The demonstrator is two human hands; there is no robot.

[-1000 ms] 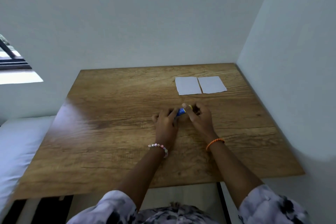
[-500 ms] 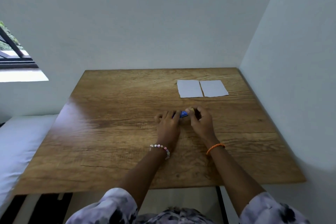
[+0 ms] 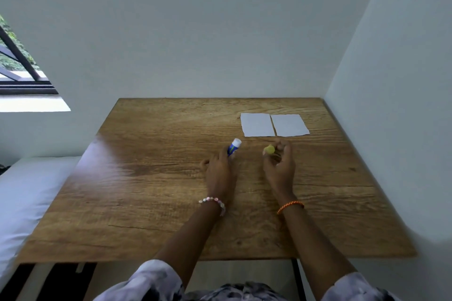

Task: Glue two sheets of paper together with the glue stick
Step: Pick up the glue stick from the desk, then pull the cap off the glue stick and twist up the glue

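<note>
Both hands rest low on the brown wood-grain table [image 3: 151,178], on the near side of the two white rectangular paper sheets [image 3: 274,125]: the left hand [image 3: 220,171] grips the blue-and-white glue stick [image 3: 234,146], the right hand [image 3: 278,166] pinches its small yellow cap [image 3: 269,149]. Uncapped, the stick's long axis tilts away towards the sheets, which lie flat, side by side, beyond the hands. The stick sits just short of the left sheet's near edge, so I judge that sheet the natural first target.
</note>
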